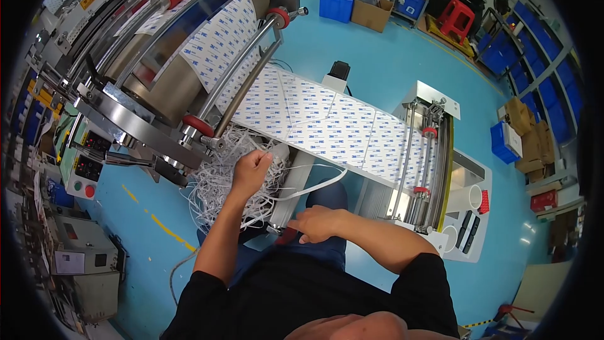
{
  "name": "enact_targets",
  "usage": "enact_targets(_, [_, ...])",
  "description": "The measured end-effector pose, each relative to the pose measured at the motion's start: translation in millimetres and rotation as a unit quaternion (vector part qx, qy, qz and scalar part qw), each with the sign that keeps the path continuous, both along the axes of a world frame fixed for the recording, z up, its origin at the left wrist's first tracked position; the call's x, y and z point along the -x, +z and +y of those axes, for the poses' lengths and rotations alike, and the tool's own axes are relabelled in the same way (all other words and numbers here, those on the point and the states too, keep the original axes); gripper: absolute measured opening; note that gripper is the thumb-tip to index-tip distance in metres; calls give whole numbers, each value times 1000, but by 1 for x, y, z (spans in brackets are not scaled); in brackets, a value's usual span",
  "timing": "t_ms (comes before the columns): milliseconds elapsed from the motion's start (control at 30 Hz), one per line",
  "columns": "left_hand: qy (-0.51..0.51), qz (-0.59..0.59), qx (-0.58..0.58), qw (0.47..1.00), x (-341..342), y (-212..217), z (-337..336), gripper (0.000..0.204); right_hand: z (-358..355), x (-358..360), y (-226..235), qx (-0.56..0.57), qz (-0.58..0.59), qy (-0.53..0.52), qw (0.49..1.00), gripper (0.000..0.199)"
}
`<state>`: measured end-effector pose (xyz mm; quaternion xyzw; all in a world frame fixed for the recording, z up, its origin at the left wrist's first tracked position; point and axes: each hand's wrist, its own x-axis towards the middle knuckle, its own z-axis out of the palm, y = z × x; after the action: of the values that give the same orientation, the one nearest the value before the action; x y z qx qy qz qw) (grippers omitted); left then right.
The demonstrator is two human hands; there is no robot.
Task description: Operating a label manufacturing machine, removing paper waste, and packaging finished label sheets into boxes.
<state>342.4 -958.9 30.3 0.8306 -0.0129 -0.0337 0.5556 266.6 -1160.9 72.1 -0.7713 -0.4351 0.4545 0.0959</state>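
A large tangle of thin white waste strips (211, 192) lies beneath the machine's web. In the middle of it, my left hand (250, 173) is closed in a fist with the thumb on top, and strips run out around it. One strip loops rightward past a pale roller (296, 179). Near that roller's front end, with its metal fitting (275, 229), is my right hand (316, 223). Its index finger stretches to the left, the other fingers are partly bent, and no object shows in it. Above both hands runs a white printed web (321, 119) with cut lines across it.
On the left stands the machine's big metal drum (167, 79) with rods and red collars. A roller stand (423, 164) supports the web's right end. A control panel (91, 167) with buttons is at far left. Blue bins (338, 3) and cartons (371, 12) stand behind.
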Motion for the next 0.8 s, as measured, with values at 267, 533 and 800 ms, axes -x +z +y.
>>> enact_targets(267, [-9, -19, -102, 995, -3, 20, 80, 21, 46, -29, -12, -4, 7, -20, 1000, 47])
enact_targets(533, [71, 58, -44, 995, 34, -14, 134, 19, 29, -20, -16, -20, 1, -26, 999, 44])
enact_targets(800, [72, -79, 236, 966, 29, -13, 113, 10, 32, -26, -15, -2, 12, -15, 1000, 57])
